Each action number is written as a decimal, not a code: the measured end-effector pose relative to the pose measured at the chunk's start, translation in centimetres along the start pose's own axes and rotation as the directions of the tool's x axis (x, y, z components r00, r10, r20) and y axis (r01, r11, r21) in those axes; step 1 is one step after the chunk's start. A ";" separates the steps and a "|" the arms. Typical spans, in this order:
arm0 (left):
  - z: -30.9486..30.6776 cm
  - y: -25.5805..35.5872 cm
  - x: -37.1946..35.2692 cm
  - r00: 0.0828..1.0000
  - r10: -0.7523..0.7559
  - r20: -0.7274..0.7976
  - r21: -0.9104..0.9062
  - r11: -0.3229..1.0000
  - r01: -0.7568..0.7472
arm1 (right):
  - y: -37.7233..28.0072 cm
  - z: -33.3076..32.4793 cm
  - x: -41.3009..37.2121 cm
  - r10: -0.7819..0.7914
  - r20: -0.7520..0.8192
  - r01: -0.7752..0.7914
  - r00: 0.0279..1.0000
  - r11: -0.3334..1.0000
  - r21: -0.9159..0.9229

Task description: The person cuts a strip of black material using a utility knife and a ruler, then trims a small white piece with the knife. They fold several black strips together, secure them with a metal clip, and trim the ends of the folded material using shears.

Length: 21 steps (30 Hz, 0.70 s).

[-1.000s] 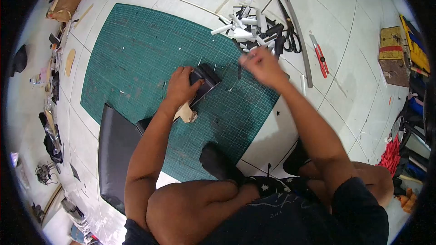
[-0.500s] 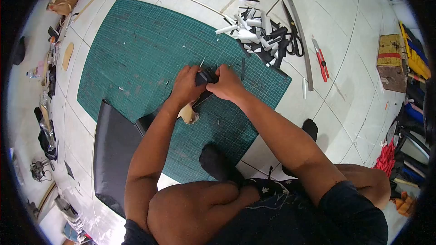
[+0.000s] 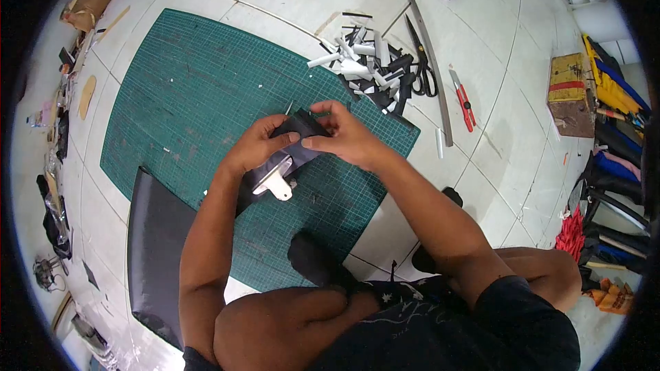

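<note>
Both hands hold a piece of black sheet material [image 3: 304, 128] above the cutting mat, with a folded or layered upper end. My left hand [image 3: 258, 145] grips its left edge, thumb lying on the near face. From the other side my right hand [image 3: 347, 139] pinches it, thumb pressed on the face and fingers curled behind the top. A silver bulldog clip [image 3: 277, 182] is clamped on the lower part of the material, just below my left hand. A thin pointed thing [image 3: 289, 107] shows beyond the left fingers.
The green cutting mat [image 3: 185, 96] lies on white floor tiles. A large black sheet [image 3: 161, 247] overlaps its left corner. Black and white offcuts [image 3: 364, 65] pile at the far edge, near scissors [image 3: 424, 69], a long metal ruler [image 3: 427, 48] and a red cutter knife [image 3: 463, 102].
The black piece has turned so its broad face and the clip show more fully. My thumbs now lie on that face. The whole view has shifted slightly.
</note>
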<state>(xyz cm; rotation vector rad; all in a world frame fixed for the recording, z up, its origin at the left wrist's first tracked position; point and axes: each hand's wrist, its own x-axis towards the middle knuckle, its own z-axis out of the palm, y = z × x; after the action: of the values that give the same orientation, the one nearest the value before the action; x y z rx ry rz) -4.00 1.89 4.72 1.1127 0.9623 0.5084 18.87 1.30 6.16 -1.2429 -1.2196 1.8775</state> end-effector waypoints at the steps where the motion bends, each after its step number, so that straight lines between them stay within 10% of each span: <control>1: 0.0 0.2 -0.2 1.000 0.013 0.004 -0.047 0.999 -0.012 | -1.3 -0.8 -0.3 -0.038 -0.007 0.038 0.999 0.998 -0.045; 6: -1.0 4.2 -3.6 0.964 0.234 -0.126 -0.124 0.961 -0.249 | 1.8 -15.3 3.3 -0.324 -0.523 0.048 0.788 0.880 -0.473; 8: -2.0 5.9 -5.1 0.906 0.369 -0.208 -0.157 0.902 -0.403 | 4.1 -20.7 2.8 -0.563 -0.468 -0.212 0.681 0.460 -0.862; 17: -4.5 11.6 -9.4 0.623 0.635 -0.456 -0.266 0.571 -0.776 | 1.9 -22.9 3.5 -0.343 -0.480 -0.416 0.807 0.247 -0.875; 19: -4.9 12.5 -9.9 0.604 0.658 -0.450 -0.232 0.568 -0.790 | 1.5 -24.2 3.9 -0.191 -0.629 -0.531 0.754 0.387 -0.754; 21: -5.9 12.9 -10.2 0.600 0.684 -0.416 -0.251 0.547 -0.798 | 2.2 -25.8 3.6 0.164 -0.541 -0.424 0.825 0.812 -0.401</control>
<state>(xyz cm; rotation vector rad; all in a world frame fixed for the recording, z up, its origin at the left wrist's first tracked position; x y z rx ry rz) -12.91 2.17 19.78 1.0325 0.4970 1.5568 41.07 13.05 -1.20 -2.1637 -1.3186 1.3152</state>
